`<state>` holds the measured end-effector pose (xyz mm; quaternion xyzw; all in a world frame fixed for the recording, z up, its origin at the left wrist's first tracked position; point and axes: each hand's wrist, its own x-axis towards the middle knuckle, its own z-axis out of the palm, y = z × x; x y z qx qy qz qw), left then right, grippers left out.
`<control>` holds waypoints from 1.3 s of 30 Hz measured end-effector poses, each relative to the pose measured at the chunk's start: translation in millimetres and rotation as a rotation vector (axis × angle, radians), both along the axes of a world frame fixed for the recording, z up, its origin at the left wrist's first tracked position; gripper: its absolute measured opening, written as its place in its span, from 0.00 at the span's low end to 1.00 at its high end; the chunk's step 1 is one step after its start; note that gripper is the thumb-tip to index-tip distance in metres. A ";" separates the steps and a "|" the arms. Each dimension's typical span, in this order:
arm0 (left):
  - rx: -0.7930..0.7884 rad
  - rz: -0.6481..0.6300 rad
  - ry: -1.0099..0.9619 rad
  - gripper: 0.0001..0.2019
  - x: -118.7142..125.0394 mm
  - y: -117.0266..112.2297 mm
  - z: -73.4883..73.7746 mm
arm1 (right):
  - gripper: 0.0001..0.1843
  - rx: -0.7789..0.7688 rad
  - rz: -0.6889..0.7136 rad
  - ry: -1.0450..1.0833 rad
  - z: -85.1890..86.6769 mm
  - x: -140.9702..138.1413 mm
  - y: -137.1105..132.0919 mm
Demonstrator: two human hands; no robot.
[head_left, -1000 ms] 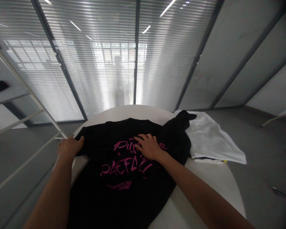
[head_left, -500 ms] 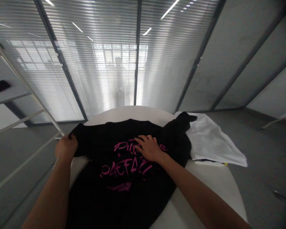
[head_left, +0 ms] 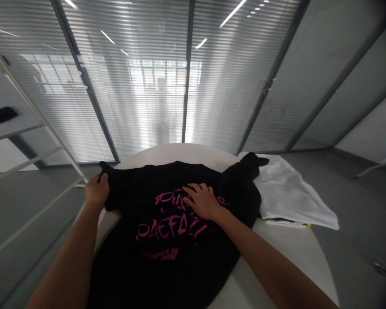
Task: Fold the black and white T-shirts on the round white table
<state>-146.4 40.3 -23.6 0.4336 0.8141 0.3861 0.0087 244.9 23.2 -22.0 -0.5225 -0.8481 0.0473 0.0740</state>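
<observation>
The left hand (head_left: 96,192) has its fingers curled shut, pinching the edge of a black T-shirt (head_left: 167,262) near its sleeve. The right hand (head_left: 203,201) lies flat, fingers slightly spread, on the shirt's pink lettering (head_left: 176,225). The shirt lies across a round white table (head_left: 286,253), bunched at its far right and touching a white cloth (head_left: 289,193). Around the table are a grey floor (head_left: 357,197), glass partitions with slatted blinds (head_left: 148,86), and a white metal frame (head_left: 28,116) at left.
</observation>
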 end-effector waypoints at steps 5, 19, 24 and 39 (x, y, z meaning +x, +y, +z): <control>0.058 -0.016 0.048 0.21 41.6 19.5 44.1 | 0.30 0.020 0.006 0.011 -0.2 0.7 -0.6; -0.281 -0.981 0.048 0.33 125.3 16.1 67.4 | 0.29 0.029 0.017 0.003 -3.4 2.4 0.9; -0.405 -0.790 0.290 0.30 104.1 41.7 4.1 | 0.30 0.002 0.017 0.017 -0.8 2.0 -0.1; -0.472 -0.612 0.468 0.30 70.7 49.3 -14.2 | 0.31 -0.161 0.122 0.089 20.8 3.6 -0.1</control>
